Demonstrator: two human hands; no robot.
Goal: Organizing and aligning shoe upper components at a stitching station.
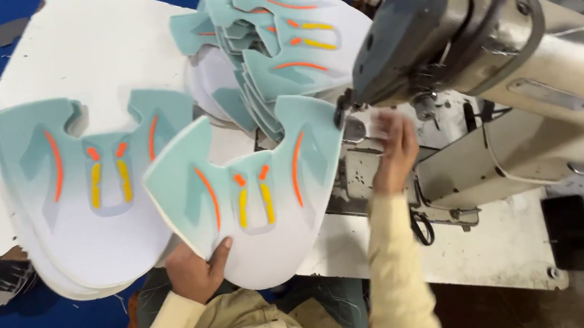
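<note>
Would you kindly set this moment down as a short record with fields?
Setting: white worktable with an industrial sewing machine
Left hand: grips the lower edge of a mint and white shoe upper piece with orange and yellow marks
Right hand: reaches to the needle area of the machine; what it holds, if anything, is blurred
Left stack: matching pieces lying flat on the table
Rear stack: more matching pieces fanned beside the machine head
</note>
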